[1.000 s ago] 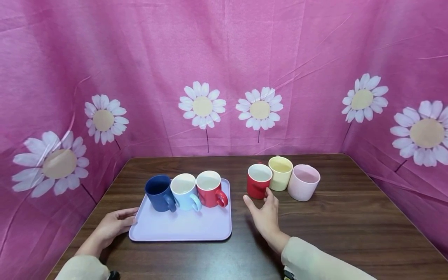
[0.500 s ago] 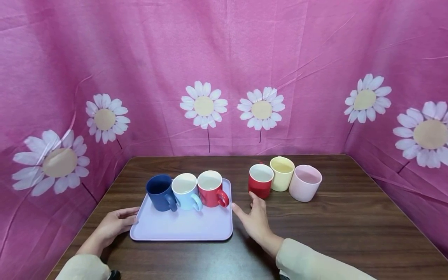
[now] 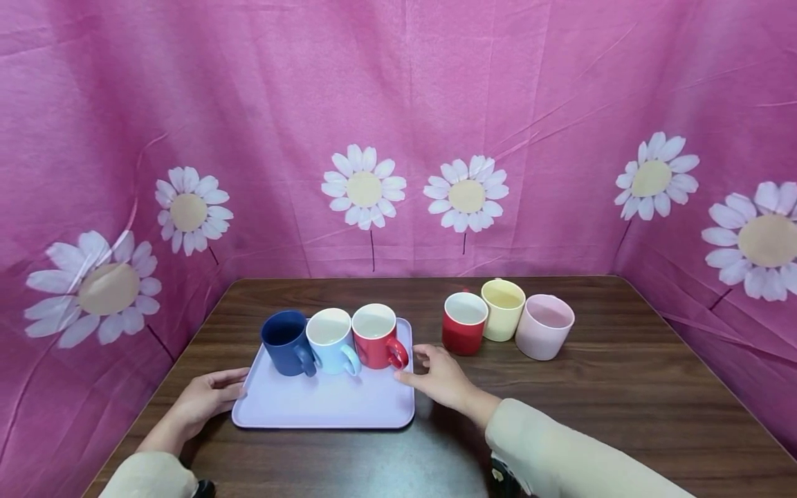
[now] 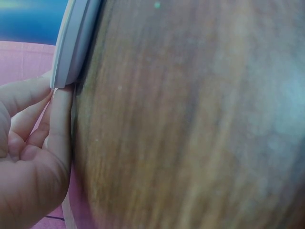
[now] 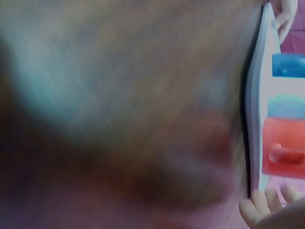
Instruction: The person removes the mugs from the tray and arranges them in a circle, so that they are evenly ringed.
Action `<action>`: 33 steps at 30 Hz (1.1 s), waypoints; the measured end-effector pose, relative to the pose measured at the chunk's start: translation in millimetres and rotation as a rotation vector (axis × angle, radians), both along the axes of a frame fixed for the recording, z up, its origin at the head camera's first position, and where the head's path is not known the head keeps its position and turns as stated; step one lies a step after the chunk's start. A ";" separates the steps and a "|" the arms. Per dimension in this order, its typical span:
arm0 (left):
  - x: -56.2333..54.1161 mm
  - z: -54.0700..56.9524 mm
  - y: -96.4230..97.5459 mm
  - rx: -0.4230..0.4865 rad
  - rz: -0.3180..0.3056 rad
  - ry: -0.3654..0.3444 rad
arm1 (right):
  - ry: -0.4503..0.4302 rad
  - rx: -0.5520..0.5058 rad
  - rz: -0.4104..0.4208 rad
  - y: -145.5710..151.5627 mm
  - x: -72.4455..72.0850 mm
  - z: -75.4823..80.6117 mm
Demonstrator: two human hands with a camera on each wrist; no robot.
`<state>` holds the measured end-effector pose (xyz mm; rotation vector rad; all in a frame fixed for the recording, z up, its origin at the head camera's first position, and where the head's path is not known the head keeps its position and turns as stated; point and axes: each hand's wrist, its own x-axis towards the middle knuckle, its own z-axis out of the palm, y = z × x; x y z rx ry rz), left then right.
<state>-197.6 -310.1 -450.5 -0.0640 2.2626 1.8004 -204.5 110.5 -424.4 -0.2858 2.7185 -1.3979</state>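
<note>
Left hand [image 3: 202, 402]: thumb and fingers clamped on the left rim of a lilac tray [image 3: 324, 407]. Right hand [image 3: 445, 379]: thumb and fingers apart, at the tray's right edge. On it, in a row: navy mug [image 3: 283, 355], light-blue mug [image 3: 328, 351], red mug [image 3: 372, 351]. Table [image 3: 598, 408], right: second red mug [image 3: 462, 336], yellow mug [image 3: 501, 322], pink mug [image 3: 540, 340].

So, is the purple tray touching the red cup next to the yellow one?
Apart. The head view shows it: a strip of bare brown table lies between the tray and the red cup.
</note>
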 end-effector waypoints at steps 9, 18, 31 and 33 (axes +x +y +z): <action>-0.5 -0.9 0.1 0.002 0.006 0.002 | -0.043 0.013 0.209 5.7 -21.8 6.2; -1.7 -1.0 -0.7 0.011 0.000 0.001 | -0.083 0.019 0.388 8.9 -38.6 14.4; -1.7 -2.9 -0.5 0.008 0.002 0.007 | -0.115 0.008 0.463 7.2 -59.0 20.6; -1.5 -2.8 -0.7 0.004 0.004 0.003 | -0.150 -0.010 0.467 7.1 -60.1 22.2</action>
